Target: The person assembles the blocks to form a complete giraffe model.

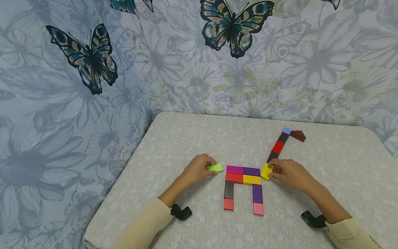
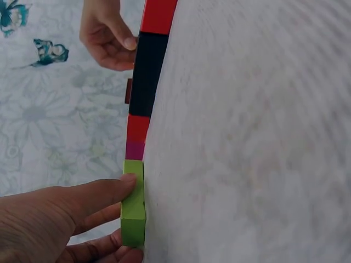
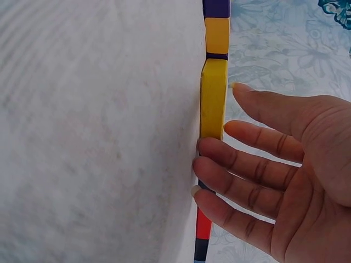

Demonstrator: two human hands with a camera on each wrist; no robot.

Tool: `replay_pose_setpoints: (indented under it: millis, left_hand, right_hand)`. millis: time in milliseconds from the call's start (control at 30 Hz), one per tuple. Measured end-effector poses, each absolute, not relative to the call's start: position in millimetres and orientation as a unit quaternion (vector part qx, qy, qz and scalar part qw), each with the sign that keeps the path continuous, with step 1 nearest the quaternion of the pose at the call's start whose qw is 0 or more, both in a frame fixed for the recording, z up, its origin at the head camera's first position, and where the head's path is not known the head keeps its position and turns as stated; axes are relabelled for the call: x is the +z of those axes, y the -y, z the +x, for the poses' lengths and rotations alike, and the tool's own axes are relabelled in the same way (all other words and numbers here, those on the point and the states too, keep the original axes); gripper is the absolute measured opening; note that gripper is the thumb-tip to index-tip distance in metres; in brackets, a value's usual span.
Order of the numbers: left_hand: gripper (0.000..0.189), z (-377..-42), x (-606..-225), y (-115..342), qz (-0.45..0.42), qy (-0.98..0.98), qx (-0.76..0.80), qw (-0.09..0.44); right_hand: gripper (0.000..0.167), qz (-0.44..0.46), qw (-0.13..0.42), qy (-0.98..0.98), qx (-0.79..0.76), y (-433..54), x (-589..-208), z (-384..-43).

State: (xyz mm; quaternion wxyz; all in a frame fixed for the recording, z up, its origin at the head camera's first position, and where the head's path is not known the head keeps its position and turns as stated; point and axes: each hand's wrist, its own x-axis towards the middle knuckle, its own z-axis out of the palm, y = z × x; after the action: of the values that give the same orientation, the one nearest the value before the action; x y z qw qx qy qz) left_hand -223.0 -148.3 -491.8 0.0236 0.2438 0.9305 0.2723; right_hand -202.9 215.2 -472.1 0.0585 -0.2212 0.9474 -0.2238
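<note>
In the head view, my left hand (image 1: 199, 168) pinches a lime green block (image 1: 215, 168), just left of a figure of flat blocks on the table. The left wrist view shows my thumb (image 2: 128, 185) pressed on that block. My right hand (image 1: 290, 173) is at the yellow block (image 1: 266, 172) to the right of the figure. Its thumb stands a little apart from that block in the right wrist view, and the loosely bent fingers (image 3: 241, 159) lie at its side. The figure's body has magenta (image 1: 234, 169), purple (image 1: 251, 171), red (image 1: 234, 178) and orange-yellow (image 1: 252, 180) blocks.
Two block legs run toward me, ending in a red block (image 1: 228, 204) and a pink block (image 1: 258, 209). A slanting row of dark and red (image 1: 278, 147) blocks leads to a blue block (image 1: 286, 131) and a brown piece (image 1: 299, 135). Butterfly-patterned fabric hangs behind the table (image 1: 186, 135).
</note>
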Motion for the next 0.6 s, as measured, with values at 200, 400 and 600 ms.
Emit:
replay_pose_setpoints:
  millis: [200,400,600]
  left_hand:
    - [0.034,-223,-497,145,0.251,-0.920,0.298,0.031]
    - [0.035,-225,-504,148,0.267,-0.903,0.333,0.042]
    - [0.036,-228,-512,151,0.266,-0.895,0.355,0.051]
  right_hand:
    - [0.030,-0.225,0.055,-0.946,-0.226,-216,-472,-204]
    - [0.029,-0.226,0.055,-0.945,-0.229,-216,-472,-204]
    - [0.028,-0.226,0.052,-0.945,-0.231,-216,-472,-203]
